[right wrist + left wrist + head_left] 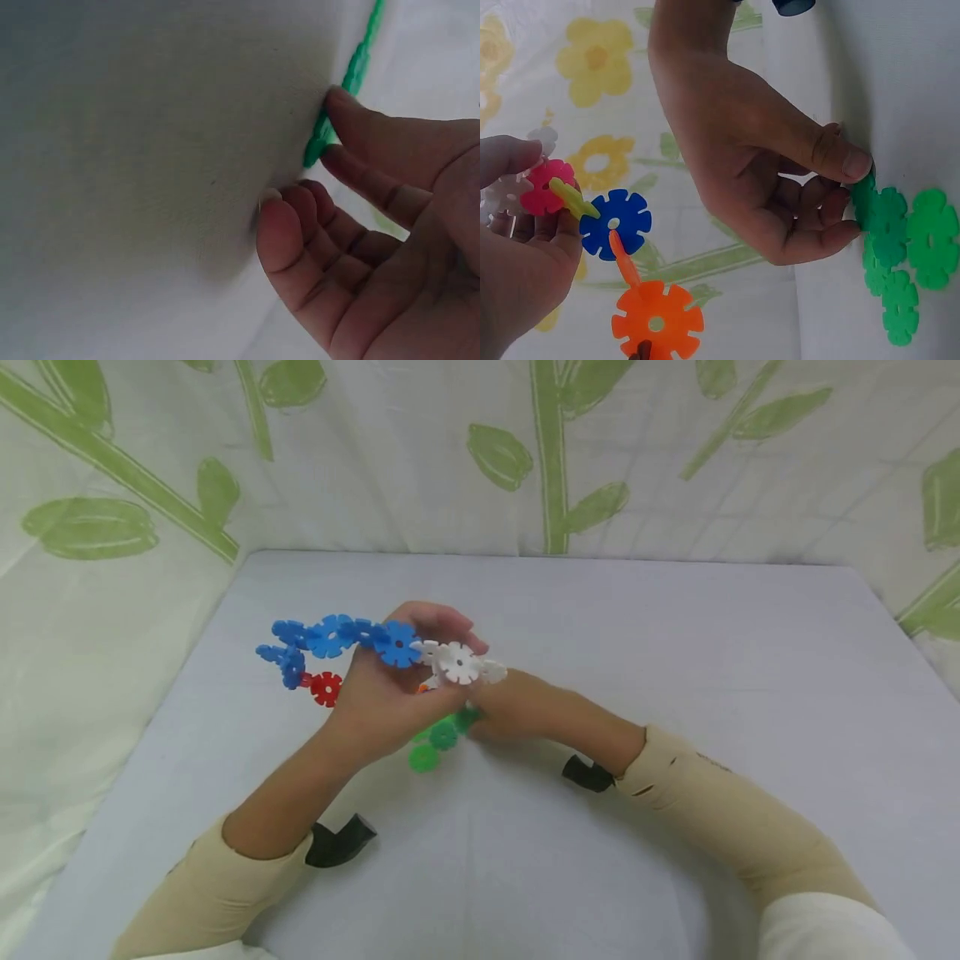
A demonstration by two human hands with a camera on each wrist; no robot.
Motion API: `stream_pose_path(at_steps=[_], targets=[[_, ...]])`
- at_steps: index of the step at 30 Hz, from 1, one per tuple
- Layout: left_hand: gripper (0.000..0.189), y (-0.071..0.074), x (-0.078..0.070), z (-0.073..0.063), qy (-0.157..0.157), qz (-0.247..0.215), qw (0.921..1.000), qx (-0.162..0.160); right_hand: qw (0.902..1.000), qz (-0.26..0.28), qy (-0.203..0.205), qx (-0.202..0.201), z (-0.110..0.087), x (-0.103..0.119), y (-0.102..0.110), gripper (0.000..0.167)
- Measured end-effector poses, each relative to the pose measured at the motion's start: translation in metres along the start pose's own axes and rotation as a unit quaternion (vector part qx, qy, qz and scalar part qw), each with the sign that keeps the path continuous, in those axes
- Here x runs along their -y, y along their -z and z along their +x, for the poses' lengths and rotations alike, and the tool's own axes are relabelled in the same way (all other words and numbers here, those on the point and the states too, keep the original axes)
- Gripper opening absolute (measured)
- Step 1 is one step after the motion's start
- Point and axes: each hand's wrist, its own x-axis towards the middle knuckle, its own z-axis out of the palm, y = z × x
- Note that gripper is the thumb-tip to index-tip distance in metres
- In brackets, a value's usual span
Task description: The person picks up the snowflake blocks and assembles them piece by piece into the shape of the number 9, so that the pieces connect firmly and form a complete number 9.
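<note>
My left hand [367, 714] holds a chain of flower-shaped interlocking discs above the table. Blue discs [330, 636] and a red disc [327, 689] extend left of it, and white discs [459, 662] show at its fingertips. In the left wrist view, pink [547, 187], yellow [571, 196], dark blue [616, 225] and orange [658, 319] discs continue the chain. Lower down, my right hand [517, 706] pinches a dark green disc [863, 202] between thumb and finger. Several other green discs [932, 240] lie beside it on the table, some overlapping. The right wrist view shows the green discs [356, 71] edge-on.
A pale cloth covers the table [675, 635]. Behind it hangs a white curtain [405, 468] painted with green leaves. Black fittings [341, 841] stick out at both wrists, under beige sleeves [720, 802].
</note>
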Motion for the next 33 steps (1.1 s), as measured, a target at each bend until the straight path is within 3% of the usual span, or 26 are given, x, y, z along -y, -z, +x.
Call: stream_pose_path(at_steps=[6,9,11,12,14,17,19,21,23,29,33], targets=[[0.050,0.000,0.000,0.001,0.000,0.007,0.9999,-0.008,0.9988,0.032,0.009,0.036,0.000,-0.003,0.004,0.019],[0.050,0.000,0.000,0.002,0.005,0.019,0.9997,-0.016,0.9970,0.064,0.036,0.025,-0.008,-0.010,0.009,0.013],[0.051,0.000,0.000,0.002,0.009,0.023,0.9995,-0.018,0.9910,0.118,0.063,0.008,-0.018,-0.014,0.015,0.009],[0.051,0.000,0.000,0.002,0.011,0.023,0.9995,-0.017,0.9849,0.153,0.080,-0.001,-0.025,-0.015,0.019,0.008],[0.052,-0.001,0.000,0.002,0.012,0.020,0.9996,-0.014,0.9631,0.240,0.120,-0.020,-0.039,-0.016,0.026,0.008],[0.052,-0.001,0.000,0.002,0.013,0.020,0.9997,-0.012,0.9123,0.363,0.185,-0.042,-0.060,-0.015,0.035,0.009],[0.052,-0.001,0.000,0.002,0.011,0.022,0.9996,-0.012,0.8848,0.408,0.217,-0.058,-0.072,-0.013,0.039,0.008],[0.052,-0.001,0.000,0.001,0.012,0.024,0.9996,-0.011,0.8692,0.432,0.230,-0.071,-0.080,-0.012,0.042,0.008],[0.053,-0.001,-0.001,0.000,0.012,0.023,0.9996,-0.007,0.8629,0.441,0.233,-0.081,-0.084,-0.011,0.043,0.009],[0.052,-0.002,-0.003,-0.004,0.012,0.011,0.9999,0.001,0.8599,0.443,0.241,-0.080,-0.085,-0.008,0.044,0.008],[0.047,-0.004,-0.002,-0.004,0.003,-0.007,1.0000,0.004,0.8507,0.455,0.251,-0.076,-0.085,-0.007,0.042,0.007]])
